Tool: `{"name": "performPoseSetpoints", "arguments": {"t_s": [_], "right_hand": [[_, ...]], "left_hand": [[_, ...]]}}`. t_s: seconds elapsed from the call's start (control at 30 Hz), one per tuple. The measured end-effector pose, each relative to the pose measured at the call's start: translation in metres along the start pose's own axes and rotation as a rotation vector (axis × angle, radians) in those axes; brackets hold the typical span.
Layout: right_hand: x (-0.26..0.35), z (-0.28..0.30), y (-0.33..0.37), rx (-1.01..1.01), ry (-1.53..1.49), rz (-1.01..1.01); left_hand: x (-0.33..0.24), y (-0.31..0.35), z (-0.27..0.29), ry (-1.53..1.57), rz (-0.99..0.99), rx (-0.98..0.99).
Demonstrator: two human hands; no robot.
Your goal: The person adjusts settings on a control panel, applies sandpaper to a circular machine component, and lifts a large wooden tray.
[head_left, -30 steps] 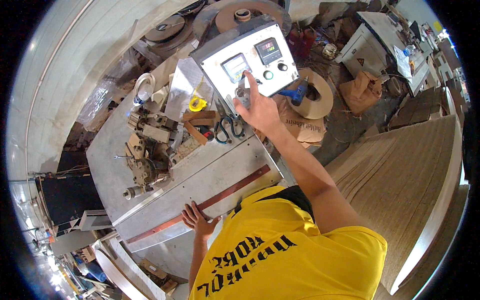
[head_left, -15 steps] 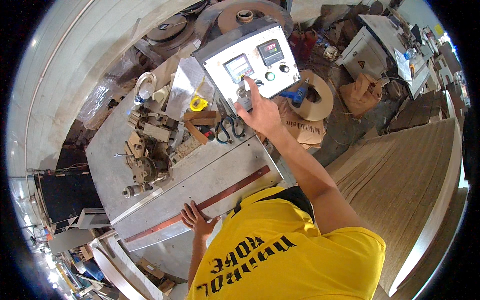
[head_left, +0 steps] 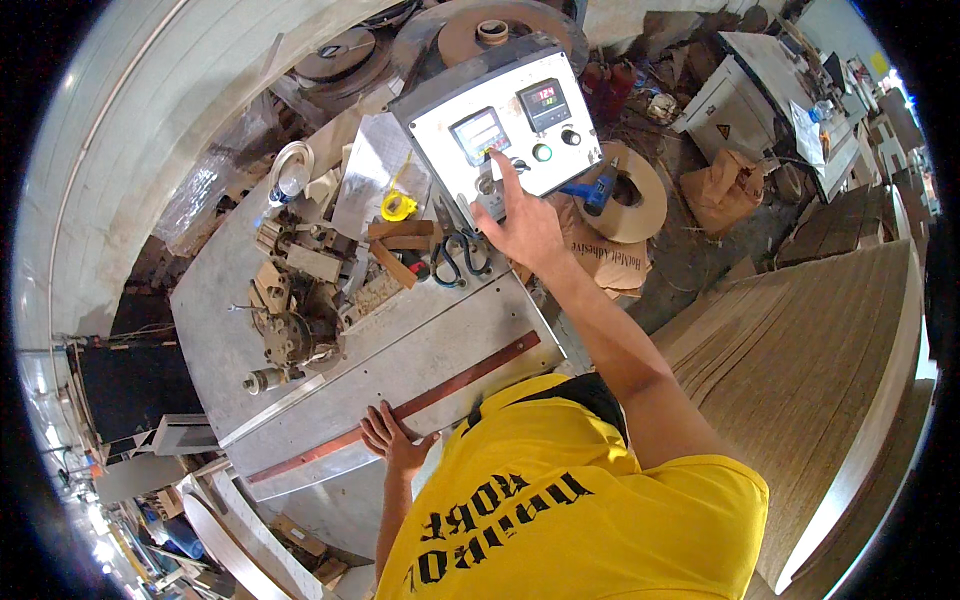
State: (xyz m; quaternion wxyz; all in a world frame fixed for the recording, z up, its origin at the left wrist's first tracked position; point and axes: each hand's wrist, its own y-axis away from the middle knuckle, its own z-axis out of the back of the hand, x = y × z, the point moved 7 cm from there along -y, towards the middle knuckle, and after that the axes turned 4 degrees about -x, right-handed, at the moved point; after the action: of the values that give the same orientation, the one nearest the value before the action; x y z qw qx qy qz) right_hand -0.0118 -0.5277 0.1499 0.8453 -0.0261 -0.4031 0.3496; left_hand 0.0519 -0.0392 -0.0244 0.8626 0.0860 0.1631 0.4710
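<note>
My right hand (head_left: pixel 525 228) reaches up to a white control panel (head_left: pixel 548 180) with its index finger stretched out and its thumb apart. That fingertip meets the lower edge of the small touchscreen (head_left: pixel 480 134); whether it presses the glass I cannot tell. The other fingers are partly hidden. Beside the screen sit a digital display (head_left: pixel 543 104) with red figures, a green button (head_left: pixel 542 153) and black knobs. My left hand (head_left: pixel 396 440) lies open, fingers spread, on the front part of a grey metal machine table (head_left: pixel 230 330), across a reddish-brown strip (head_left: pixel 470 378).
On the table stand a metal machine head (head_left: pixel 288 338), scissors (head_left: pixel 450 262), wood blocks (head_left: pixel 402 236) and a yellow tape measure (head_left: pixel 398 206). A blue tool (head_left: pixel 600 188) lies on a tan roll (head_left: pixel 640 215) at the right. Stacked boards (head_left: pixel 800 370) rise at the right.
Almost nothing differs. The view shifts very slightly, while both hands keep their places at the screen and on the table.
</note>
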Motion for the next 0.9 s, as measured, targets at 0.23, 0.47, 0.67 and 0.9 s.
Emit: {"name": "performPoseSetpoints", "arguments": {"t_s": [0.23,0.47,0.67,0.9], "right_hand": [[-0.0016,-0.0008,0.0003,0.017,0.013,-0.001],[-0.0009,-0.0014,-0.0015,0.034,0.042,-0.009],[-0.001,-0.0018,-0.0005,0.036,0.034,-0.005],[0.0,-0.0005,-0.0009,0.031,0.031,0.007]], "left_hand": [[-0.0067,0.001,0.007,0.024,0.018,0.023],[-0.0086,0.0013,0.0093,0.035,0.033,0.046],[-0.01,0.0012,0.0092,0.037,0.047,0.052],[-0.0071,0.0005,0.0073,0.026,0.032,0.034]]}}
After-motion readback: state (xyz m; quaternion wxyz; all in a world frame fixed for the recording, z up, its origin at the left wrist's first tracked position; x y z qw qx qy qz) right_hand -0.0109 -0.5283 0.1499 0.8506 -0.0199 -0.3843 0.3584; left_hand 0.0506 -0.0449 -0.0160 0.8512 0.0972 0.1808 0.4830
